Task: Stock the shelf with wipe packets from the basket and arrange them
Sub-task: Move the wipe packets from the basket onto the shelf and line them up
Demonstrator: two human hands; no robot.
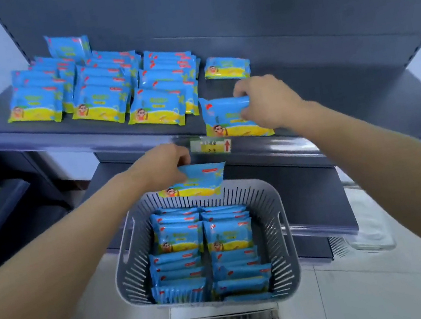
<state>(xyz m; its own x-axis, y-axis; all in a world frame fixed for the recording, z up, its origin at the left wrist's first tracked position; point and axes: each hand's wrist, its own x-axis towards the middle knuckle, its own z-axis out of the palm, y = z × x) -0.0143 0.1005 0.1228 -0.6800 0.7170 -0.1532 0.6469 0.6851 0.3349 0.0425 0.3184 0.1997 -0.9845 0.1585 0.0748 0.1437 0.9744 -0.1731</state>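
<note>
My right hand grips a blue and yellow wipe packet at the front edge of the dark shelf, right of the stocked rows. My left hand pinches another wipe packet by its top edge, held above the far rim of the grey basket. The basket holds two columns of several packets. On the shelf, rows of several packets stand in three stacks, and a single packet lies behind my right hand.
A price label with a red arrow sits on the shelf's front rail. A lower shelf runs behind the basket. The dark back panel rises behind the shelf. A pale tiled floor lies below.
</note>
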